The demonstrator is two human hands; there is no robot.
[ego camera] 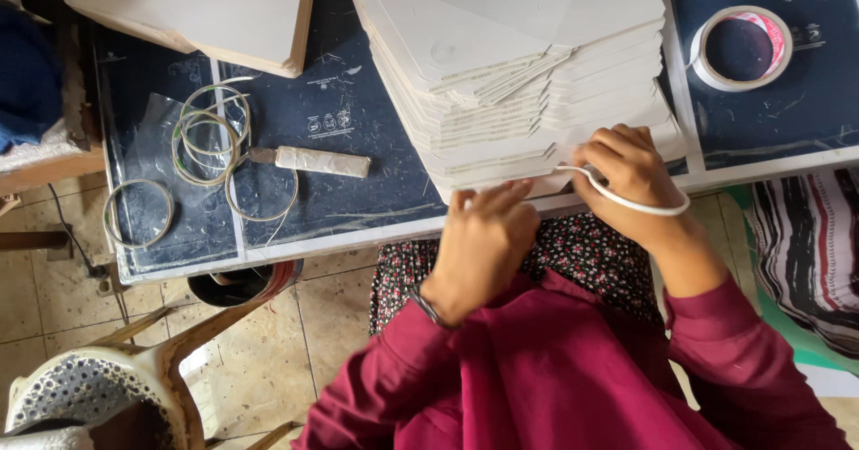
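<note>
Head view: right hand [631, 174] pinches thin white strip [646, 207], flat cardboard stack [528, 101].

I see open dark tabletop [358, 173] between the wrapped knife [309, 160] and the tall stack of white card blanks [528, 83]. That stack blocks the centre; empty tape rings [210, 137] obstruct the left.
</note>
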